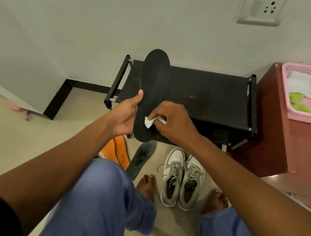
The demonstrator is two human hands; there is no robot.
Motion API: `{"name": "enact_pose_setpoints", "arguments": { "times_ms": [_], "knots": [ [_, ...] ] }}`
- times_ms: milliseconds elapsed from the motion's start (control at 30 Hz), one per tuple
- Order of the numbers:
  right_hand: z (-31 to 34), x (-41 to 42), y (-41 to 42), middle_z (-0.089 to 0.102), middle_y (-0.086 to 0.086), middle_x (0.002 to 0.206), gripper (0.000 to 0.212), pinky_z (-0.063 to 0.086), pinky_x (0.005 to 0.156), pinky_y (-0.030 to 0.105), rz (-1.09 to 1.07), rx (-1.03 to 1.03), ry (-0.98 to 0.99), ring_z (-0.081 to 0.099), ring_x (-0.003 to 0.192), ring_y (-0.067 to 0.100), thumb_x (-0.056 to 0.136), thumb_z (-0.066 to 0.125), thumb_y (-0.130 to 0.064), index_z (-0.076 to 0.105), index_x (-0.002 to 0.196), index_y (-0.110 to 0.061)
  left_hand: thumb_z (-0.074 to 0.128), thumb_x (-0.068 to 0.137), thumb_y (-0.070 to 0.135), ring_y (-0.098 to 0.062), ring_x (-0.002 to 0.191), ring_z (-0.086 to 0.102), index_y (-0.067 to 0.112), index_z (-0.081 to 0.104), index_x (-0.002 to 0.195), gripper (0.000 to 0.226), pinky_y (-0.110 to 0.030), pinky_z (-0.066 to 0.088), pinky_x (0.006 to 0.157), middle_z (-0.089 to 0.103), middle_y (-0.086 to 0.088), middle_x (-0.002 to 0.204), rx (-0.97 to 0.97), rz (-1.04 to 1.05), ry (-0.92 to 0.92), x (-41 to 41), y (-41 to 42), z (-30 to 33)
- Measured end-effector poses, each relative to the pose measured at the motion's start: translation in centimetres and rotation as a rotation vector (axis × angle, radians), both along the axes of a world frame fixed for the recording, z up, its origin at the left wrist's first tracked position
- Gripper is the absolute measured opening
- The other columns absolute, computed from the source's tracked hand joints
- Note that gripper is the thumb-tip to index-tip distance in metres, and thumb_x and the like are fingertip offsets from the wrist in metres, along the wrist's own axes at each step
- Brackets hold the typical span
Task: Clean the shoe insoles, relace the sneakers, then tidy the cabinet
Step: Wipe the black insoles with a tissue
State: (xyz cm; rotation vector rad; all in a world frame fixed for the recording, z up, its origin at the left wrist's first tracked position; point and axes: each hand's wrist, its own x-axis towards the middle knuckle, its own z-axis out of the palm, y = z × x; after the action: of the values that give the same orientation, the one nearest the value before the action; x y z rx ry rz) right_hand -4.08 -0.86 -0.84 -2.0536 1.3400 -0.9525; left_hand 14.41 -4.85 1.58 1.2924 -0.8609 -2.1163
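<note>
Black insole (pixel 153 90) upright in my L hand (pixel 127 115), thumb curled over its edge, heel end down. R hand (pixel 173 122) pinches a white wipe (pixel 149 122) pressed on the insole just beside my L palm. Below the grip: 2nd insole (pixel 140 159) on floor, grey sneakers (pixel 181 180) w/ laces in.

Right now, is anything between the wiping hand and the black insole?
Yes: a small white wipe, pinched in the right hand, lies against the insole near its lower end. The left hand grips the insole's edge directly.
</note>
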Motion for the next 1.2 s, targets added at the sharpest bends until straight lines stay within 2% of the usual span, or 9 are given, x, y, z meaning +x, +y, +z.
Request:
{"name": "enact_pose_setpoints", "arguments": {
  "times_ms": [200, 267, 367, 433, 600, 800, 933, 1100, 1200],
  "knots": [
    [-3.2, 1.7, 2.1, 0.072, 0.000, 0.097, 0.016, 0.059, 0.080, 0.043, 0.084, 0.135, 0.029, 0.069, 0.090, 0.015, 0.083, 0.072, -0.008, 0.081, 0.093, -0.017, 0.044, 0.108, 0.032, -0.031, 0.125, 0.063, 0.010, 0.061, 0.140, 0.043, -0.044, 0.051, 0.107, 0.060, -0.019, 0.143, 0.064, -0.104, -0.023, 8.3, 2.0, -4.1],
    [-5.0, 2.2, 3.1, 0.072, 0.001, 0.099, 0.018, 0.058, 0.084, 0.042, 0.103, 0.212, 0.072, 0.068, 0.093, 0.015, 0.084, 0.073, -0.007, 0.081, 0.096, -0.016, 0.060, 0.102, 0.028, -0.035, 0.130, 0.059, 0.012, 0.055, 0.144, 0.046, -0.053, 0.046, 0.113, 0.057, -0.020, 0.145, 0.094, -0.118, -0.105, 11.6, 2.9, -9.3],
    [-8.3, 3.4, 4.4, 0.072, 0.001, 0.099, 0.019, 0.057, 0.085, 0.042, 0.114, 0.323, 0.134, 0.067, 0.093, 0.016, 0.084, 0.072, -0.007, 0.082, 0.098, -0.017, 0.084, 0.080, 0.053, -0.033, 0.145, 0.042, 0.046, 0.054, 0.142, 0.069, -0.064, 0.030, 0.119, 0.042, 0.000, 0.160, 0.177, -0.300, -0.391, 14.6, 3.9, -17.9],
    [-10.6, 4.1, 5.0, 0.073, 0.002, 0.098, 0.019, 0.056, 0.084, 0.043, 0.111, 0.378, 0.163, 0.067, 0.093, 0.018, 0.085, 0.070, -0.008, 0.081, 0.098, -0.017, 0.074, 0.086, 0.058, -0.028, 0.149, 0.032, 0.057, 0.059, 0.128, 0.045, -0.060, 0.024, 0.124, 0.037, 0.011, 0.158, 0.183, -0.455, -0.563, 14.2, 4.4, -22.1],
    [-16.5, 4.3, 5.2, 0.069, 0.003, 0.111, 0.020, 0.052, 0.094, 0.033, 0.066, 0.571, 0.295, 0.063, 0.103, 0.018, 0.092, 0.067, -0.011, 0.078, 0.107, -0.018, 0.063, 0.096, 0.048, -0.027, 0.143, 0.042, 0.038, 0.056, 0.139, 0.044, -0.052, 0.027, 0.124, 0.047, 0.001, 0.153, 0.187, -0.382, -0.641, 10.6, 6.9, -29.0],
    [-23.3, 2.9, 3.9, 0.072, 0.005, 0.100, 0.014, 0.052, 0.089, 0.032, -0.115, 0.717, 0.245, 0.066, 0.095, 0.019, 0.084, 0.070, -0.006, 0.079, 0.094, -0.012, 0.056, 0.105, 0.024, -0.030, 0.109, 0.064, 0.023, 0.065, 0.123, 0.020, -0.047, 0.051, 0.099, 0.069, -0.010, 0.116, 0.370, -0.033, -0.485, 5.9, 7.9, -33.4],
    [-27.1, 2.5, 3.0, 0.072, 0.004, 0.093, 0.016, 0.054, 0.082, 0.037, -0.201, 0.754, 0.245, 0.067, 0.089, 0.022, 0.079, 0.070, -0.006, 0.080, 0.087, -0.015, 0.057, 0.105, 0.022, -0.030, 0.097, 0.070, 0.014, 0.068, 0.119, 0.019, -0.037, 0.056, 0.078, 0.071, -0.020, 0.114, 0.342, -0.011, -0.427, 4.4, 6.4, -36.9],
    [-30.5, 2.7, 1.9, 0.071, -0.002, 0.092, 0.020, 0.054, 0.078, 0.032, -0.293, 0.746, 0.230, 0.066, 0.087, 0.017, 0.078, 0.067, -0.010, 0.080, 0.086, -0.024, 0.057, 0.104, 0.015, -0.032, 0.099, 0.071, 0.011, 0.065, 0.128, 0.026, -0.043, 0.061, 0.086, 0.073, -0.018, 0.110, 0.277, -0.047, -0.514, 2.7, 4.8, -40.2],
    [-31.7, 3.0, 1.5, 0.071, -0.001, 0.098, 0.021, 0.047, 0.077, 0.022, -0.320, 0.758, 0.235, 0.066, 0.092, 0.016, 0.082, 0.069, -0.007, 0.080, 0.092, -0.022, 0.060, 0.101, 0.015, -0.031, 0.109, 0.069, 0.014, 0.069, 0.121, 0.022, -0.047, 0.056, 0.097, 0.071, -0.005, 0.108, -0.083, -0.230, -0.789, 3.4, 4.4, -40.9]
  ]
}}
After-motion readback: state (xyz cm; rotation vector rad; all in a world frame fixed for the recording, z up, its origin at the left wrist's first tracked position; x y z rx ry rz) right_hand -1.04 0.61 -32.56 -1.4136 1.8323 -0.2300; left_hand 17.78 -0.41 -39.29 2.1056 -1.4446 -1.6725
